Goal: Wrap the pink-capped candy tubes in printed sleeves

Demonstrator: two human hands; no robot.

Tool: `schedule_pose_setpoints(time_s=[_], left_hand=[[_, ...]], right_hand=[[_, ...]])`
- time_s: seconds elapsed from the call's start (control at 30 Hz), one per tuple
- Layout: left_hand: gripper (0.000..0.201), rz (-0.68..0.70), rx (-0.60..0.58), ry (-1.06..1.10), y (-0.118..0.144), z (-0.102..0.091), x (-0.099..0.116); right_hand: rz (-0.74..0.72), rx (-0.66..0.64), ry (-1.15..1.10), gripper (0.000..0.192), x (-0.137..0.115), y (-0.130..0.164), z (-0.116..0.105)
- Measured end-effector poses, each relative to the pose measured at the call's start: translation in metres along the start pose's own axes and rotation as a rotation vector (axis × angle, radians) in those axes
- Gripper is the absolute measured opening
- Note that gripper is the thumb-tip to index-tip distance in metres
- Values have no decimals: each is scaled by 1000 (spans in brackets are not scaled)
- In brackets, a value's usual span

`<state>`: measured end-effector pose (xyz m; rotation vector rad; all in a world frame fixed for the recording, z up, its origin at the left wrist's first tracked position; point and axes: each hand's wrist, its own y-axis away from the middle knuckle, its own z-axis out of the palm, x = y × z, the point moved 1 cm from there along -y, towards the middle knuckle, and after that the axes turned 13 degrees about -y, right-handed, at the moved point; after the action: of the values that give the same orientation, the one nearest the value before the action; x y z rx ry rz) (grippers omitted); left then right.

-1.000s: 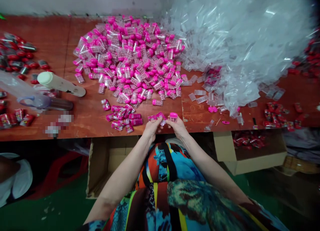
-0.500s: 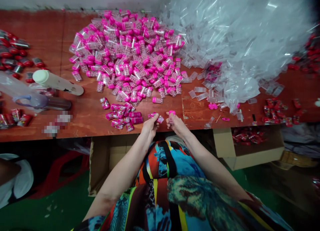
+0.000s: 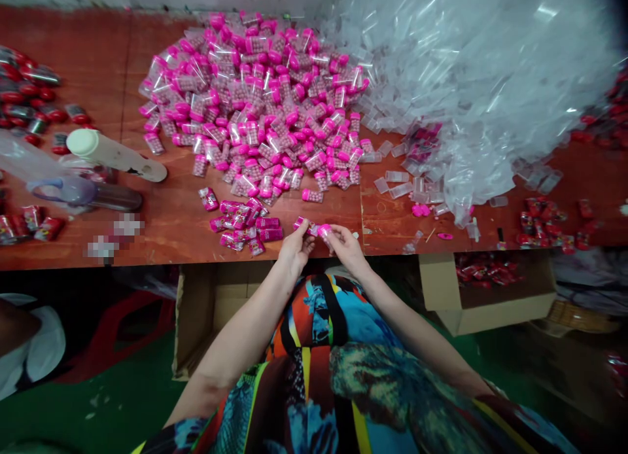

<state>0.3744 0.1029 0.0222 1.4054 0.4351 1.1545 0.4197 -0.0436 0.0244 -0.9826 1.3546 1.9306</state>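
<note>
The left hand (image 3: 294, 248) grips a printed magenta wrapper (image 3: 313, 229) between thumb and fingers, its outer end showing past the thumb. The right hand (image 3: 347, 246) grasps a pink-capped bottle (image 3: 324, 230), with the cap turned toward the left hand. Wrapper and bottle lie close together in the space between the two hands, over the near edge of the reddish-brown tabletop (image 3: 167, 235); whether they touch cannot be told, as the fingers cover part of both.

Just left of the left hand is a small cluster of wrapped pink bottles (image 3: 245, 226), with one wrapped bottle (image 3: 209, 199) apart from it on the far side. Beyond both hands spreads a large heap of clear pink-capped bottles (image 3: 265, 107) filled with small pink balls; a single filled bottle (image 3: 313, 195) lies at its near edge, straight ahead of the hands.

Ahead and to the right of the right hand rises a mass of clear plastic (image 3: 471, 68), with loose transparent sleeves (image 3: 401, 190) along its near side. Nearer to that hand, on its right, are some small pink pieces (image 3: 420, 209) and a thin stick (image 3: 430, 235). Well left of the left hand, a white-lidded bottle (image 3: 120, 155) lies on its side. Below the left hand and to its left, under the tabletop, stands a cardboard box (image 3: 193, 316).
</note>
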Motion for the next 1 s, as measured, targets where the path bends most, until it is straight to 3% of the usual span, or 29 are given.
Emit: schedule_pose_setpoints(time_s=[0.27, 0.47, 0.77, 1.0], left_hand=[[35, 42, -82, -19, 4, 6, -12], [28, 93, -145, -37, 6, 5, -12], [29, 82, -39, -113, 8, 7, -15], [36, 81, -92, -168, 9, 3, -19]], right_hand=[[56, -84, -37, 51, 1, 9, 3], [-48, -26, 50, 52, 9, 4, -5], [-38, -36, 85, 50, 10, 5, -5], [-65, -52, 83, 50, 12, 4, -5]])
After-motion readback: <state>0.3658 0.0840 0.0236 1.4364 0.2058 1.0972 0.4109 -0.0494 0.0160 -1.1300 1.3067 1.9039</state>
